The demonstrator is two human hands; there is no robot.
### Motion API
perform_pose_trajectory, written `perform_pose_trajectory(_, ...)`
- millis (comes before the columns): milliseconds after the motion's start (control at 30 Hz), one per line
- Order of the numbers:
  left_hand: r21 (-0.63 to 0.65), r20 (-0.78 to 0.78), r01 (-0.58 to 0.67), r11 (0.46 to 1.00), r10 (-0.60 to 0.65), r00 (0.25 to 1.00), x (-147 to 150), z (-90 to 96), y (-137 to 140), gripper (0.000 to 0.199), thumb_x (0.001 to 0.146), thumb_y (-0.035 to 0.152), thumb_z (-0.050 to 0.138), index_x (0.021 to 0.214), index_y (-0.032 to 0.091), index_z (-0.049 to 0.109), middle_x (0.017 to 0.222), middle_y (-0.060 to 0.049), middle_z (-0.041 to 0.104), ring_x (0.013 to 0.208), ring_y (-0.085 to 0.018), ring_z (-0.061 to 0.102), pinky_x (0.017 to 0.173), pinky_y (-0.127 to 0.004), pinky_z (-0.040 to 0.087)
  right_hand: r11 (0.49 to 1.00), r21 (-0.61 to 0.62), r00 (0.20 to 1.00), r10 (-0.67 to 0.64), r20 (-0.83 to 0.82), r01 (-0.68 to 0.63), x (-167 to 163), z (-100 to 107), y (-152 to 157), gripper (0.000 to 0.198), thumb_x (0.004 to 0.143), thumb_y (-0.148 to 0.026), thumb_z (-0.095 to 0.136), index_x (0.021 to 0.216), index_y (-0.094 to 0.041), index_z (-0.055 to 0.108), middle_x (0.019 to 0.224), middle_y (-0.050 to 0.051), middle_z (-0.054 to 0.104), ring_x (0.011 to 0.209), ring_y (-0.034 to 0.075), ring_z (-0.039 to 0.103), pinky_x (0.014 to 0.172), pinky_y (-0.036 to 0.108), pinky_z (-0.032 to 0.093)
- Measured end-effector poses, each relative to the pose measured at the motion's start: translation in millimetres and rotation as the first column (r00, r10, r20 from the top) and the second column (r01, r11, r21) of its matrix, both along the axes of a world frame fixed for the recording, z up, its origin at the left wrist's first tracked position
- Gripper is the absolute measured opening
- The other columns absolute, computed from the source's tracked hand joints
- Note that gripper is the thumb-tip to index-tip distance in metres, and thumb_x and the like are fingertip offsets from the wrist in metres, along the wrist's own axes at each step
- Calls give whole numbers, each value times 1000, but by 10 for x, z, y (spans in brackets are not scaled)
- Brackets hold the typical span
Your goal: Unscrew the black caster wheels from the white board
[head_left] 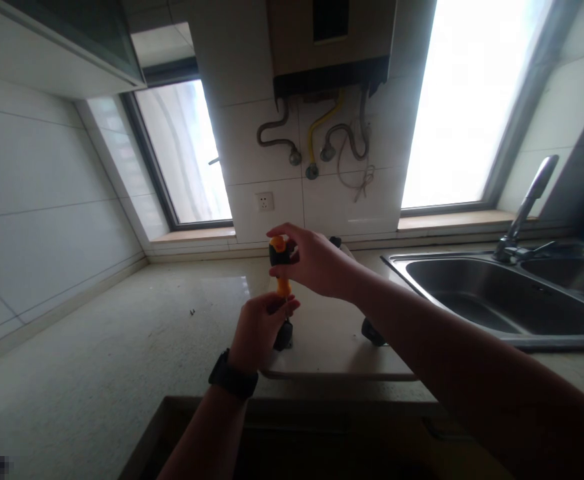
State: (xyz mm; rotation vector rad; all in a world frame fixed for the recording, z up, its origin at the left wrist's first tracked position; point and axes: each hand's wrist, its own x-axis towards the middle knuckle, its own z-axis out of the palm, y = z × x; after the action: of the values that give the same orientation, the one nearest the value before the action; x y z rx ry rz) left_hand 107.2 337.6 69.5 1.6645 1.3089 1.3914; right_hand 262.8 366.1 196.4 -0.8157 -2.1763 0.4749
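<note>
My right hand (317, 263) is wrapped round the yellow-and-black handle of an upright screwdriver (284, 287). Lower down, my left hand (262, 327), with a black watch (233, 377) on its wrist, has its fingers closed round the thin metal shaft. The tool's tip points down at a black caster-like piece (283, 335) on a pale rounded board (322, 350); whether it sits in a screw is hidden. A second black piece (373, 331) stands on the board under my right forearm, and another (336, 241) shows partly behind my right hand.
Small dark bits, perhaps screws, lie on the speckled countertop (122, 333) to the left. A steel sink (402, 267) with a tap (527, 207) is at the right. Below the front edge, a cabinet handle (445, 432) shows. A wall socket (265, 201) and water heater (329, 40) are behind.
</note>
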Motion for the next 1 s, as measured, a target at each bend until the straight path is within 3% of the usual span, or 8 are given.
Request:
perform_pose_trajectory(200, 61, -97, 24, 998, -18, 995, 7, 111, -103, 22, 92, 37, 64, 99, 20, 77, 97, -7, 78, 93, -22, 72, 84, -33, 53, 995, -84, 997, 57, 51, -53, 2, -8, -72, 59, 71, -16, 65, 128, -21, 50, 105, 8, 68, 83, 19, 62, 73, 31, 50)
perform_pose_trajectory(333, 24, -3, 37, 999, -37, 999, 9, 108, -87, 21, 90, 34, 66, 99, 20, 78, 97, -7, 79, 93, -22, 73, 88, -34, 54, 1000, -3, 1000, -10, 23, 10, -31, -40, -51, 37, 81, -34, 65, 115, -24, 55, 104, 6, 63, 85, 18, 57, 74, 31, 46)
perform_pose_trajectory(400, 1, 35, 25, 1000, -25, 999, 0, 83, -58, 19, 87, 33, 69, 96, 20, 79, 93, -6, 80, 91, -22, 73, 88, -35, 53, 999, 44, 1000, -15, 11, 14, -39, -37, -36, 35, 80, -42, 71, 109, -24, 60, 102, 5, 62, 85, 17, 56, 76, 32, 44)
perform_pose_trajectory(567, -22, 69, 6, 1000, -5, 998, -35, 25, 10, 18, 81, 35, 76, 92, 21, 80, 91, -5, 80, 88, -22, 72, 84, -34, 52, 999, -41, 997, -23, -79, 20, -18, -29, -6, 60, 72, -38, 82, 124, -21, 59, 99, 4, 66, 77, 15, 58, 70, 30, 46)
perform_pose_trajectory(700, -10, 59, -13, 1000, 14, 998, -45, 11, 48, 20, 78, 37, 80, 86, 19, 79, 84, -5, 78, 79, -20, 69, 76, -32, 50, 999, -50, 995, -12, -94, 7, 22, -30, 10, 52, 72, -28, 77, 120, -16, 61, 112, 9, 68, 79, 15, 62, 72, 31, 49)
perform_pose_trajectory(833, -28, 90, -18, 999, 21, 996, -31, 27, 71, 25, 74, 39, 83, 80, 17, 74, 76, -4, 75, 70, -17, 65, 67, -29, 48, 999, -36, 1000, 29, -10, -29, 39, -19, -27, 51, 74, -20, 68, 125, -17, 59, 105, 8, 69, 85, 18, 63, 75, 32, 48)
perform_pose_trajectory(900, -19, 103, -17, 1000, 19, 994, -19, 46, 71, 26, 73, 38, 84, 76, 16, 71, 75, -3, 74, 69, -16, 63, 66, -28, 47, 999, -37, 999, 7, 35, -6, 26, -24, -62, 48, 81, -28, 65, 127, -18, 56, 100, 7, 67, 85, 19, 61, 76, 33, 47)
perform_pose_trajectory(1000, -3, 76, -41, 999, 42, 996, -3, 66, 68, 27, 72, 37, 84, 72, 17, 67, 71, -1, 71, 65, -14, 60, 64, -27, 46, 998, -39, 997, -45, 59, 47, -8, -46, -85, 53, 87, -52, 63, 126, -19, 52, 109, 10, 63, 87, 20, 58, 77, 34, 45)
